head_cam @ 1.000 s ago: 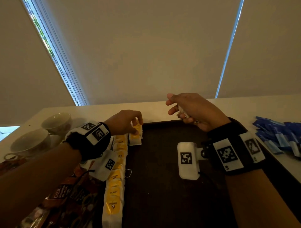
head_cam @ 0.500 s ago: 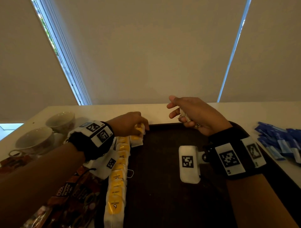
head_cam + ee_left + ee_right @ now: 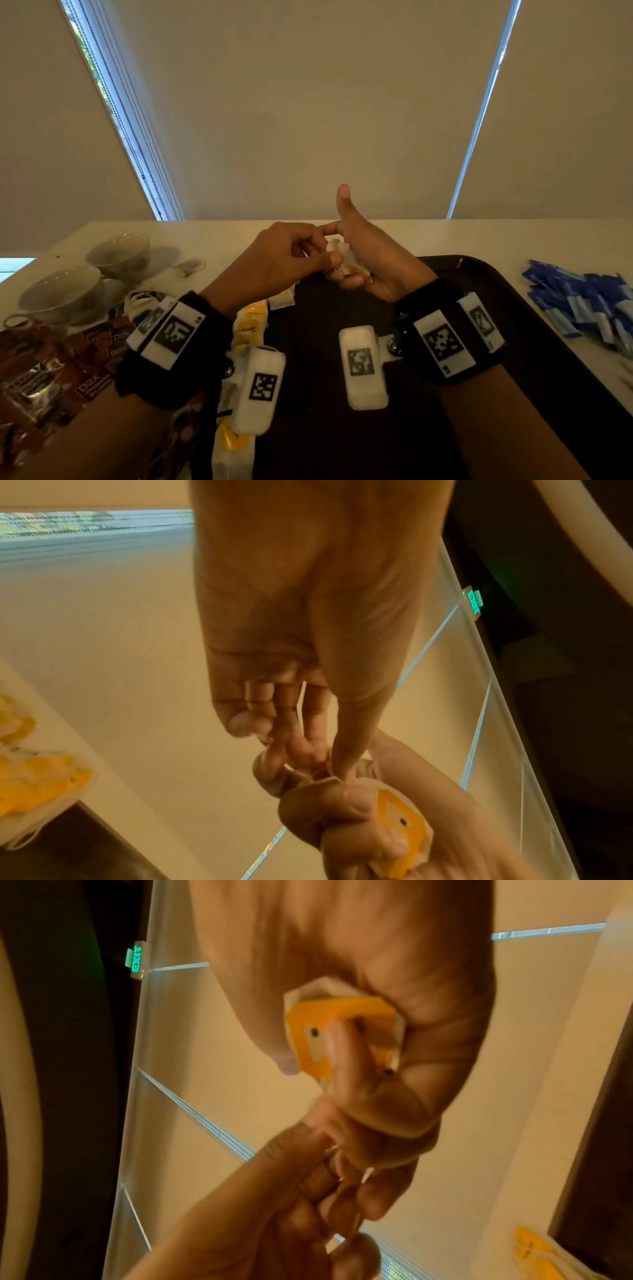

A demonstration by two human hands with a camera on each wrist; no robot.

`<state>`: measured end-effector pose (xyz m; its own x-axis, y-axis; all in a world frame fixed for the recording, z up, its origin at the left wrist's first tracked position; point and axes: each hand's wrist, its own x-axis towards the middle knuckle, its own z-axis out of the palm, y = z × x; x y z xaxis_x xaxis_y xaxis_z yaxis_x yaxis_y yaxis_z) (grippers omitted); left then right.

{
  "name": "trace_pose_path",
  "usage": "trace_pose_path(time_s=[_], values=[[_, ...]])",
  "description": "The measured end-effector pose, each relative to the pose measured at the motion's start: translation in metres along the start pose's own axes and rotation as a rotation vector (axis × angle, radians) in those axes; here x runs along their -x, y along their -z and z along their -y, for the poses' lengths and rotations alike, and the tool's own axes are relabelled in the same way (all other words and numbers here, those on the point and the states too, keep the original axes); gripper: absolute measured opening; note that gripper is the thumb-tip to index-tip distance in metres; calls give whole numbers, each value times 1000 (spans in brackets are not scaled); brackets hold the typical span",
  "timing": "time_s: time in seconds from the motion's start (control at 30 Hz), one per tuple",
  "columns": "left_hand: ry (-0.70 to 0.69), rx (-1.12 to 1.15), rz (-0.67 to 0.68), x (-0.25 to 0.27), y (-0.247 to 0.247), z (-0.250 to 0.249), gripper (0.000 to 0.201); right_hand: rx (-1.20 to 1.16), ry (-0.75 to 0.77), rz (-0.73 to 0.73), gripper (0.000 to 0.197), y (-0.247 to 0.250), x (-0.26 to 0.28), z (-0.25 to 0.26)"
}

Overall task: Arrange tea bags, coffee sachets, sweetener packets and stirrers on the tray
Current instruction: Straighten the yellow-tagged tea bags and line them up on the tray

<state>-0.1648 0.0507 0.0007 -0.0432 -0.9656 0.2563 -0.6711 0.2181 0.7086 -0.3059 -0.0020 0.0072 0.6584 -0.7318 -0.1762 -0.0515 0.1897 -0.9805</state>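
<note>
Broadly, the work was only partly done. The dark tray (image 3: 513, 359) lay on the pale desk (image 3: 445, 236) with most of its floor bare; a single column of yellow-labelled tea bags (image 3: 250, 325) ran along its nine o'clock edge. Judging by that, the other kinds were yet to be laid out: brown coffee sachets (image 3: 68, 370) sat heaped off the tray at eight o'clock, and blue packets (image 3: 582, 301), probably the sweetener, lay piled on the desk at three o'clock. No stirrers could be made out. Two cups (image 3: 61, 294) on saucers stood at ten o'clock. Behind the desk hung drawn beige blinds (image 3: 308, 102) with slivers of daylight at their edges.

Over the tray's twelve o'clock end, the right hand (image 3: 373, 263) curled its fingers round a small bunch of tea bags (image 3: 342, 1023), thumb raised. The left hand (image 3: 274, 263) pinched at the top of that bunch with thumb and forefinger, apparently drawing one out.
</note>
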Motion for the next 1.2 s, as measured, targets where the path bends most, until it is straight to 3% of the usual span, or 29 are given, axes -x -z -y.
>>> trace_pose_path(time_s=[0.2,0.37,0.47,0.73,0.9,1.03,1.2], values=[[39,265,-44,12,6,4,7,-97,-63,96,71,-1,-2,-4],[24,284,-149,16,14,10,2,0,-109,55,78,5,-6,-8],[-22,281,-125,17,20,12,4,33,-129,39,78,9,-7,-8],[-5,384,-40,20,28,14,18,40,-128,92,26,9,-3,-5],[48,353,-35,21,30,15,7,144,-62,43,22,7,1,-3],[101,371,-109,17,28,17,22,221,-50,-10,18,7,2,-2],[33,190,-116,15,27,21,25,252,-39,-39,13,7,1,-3]])
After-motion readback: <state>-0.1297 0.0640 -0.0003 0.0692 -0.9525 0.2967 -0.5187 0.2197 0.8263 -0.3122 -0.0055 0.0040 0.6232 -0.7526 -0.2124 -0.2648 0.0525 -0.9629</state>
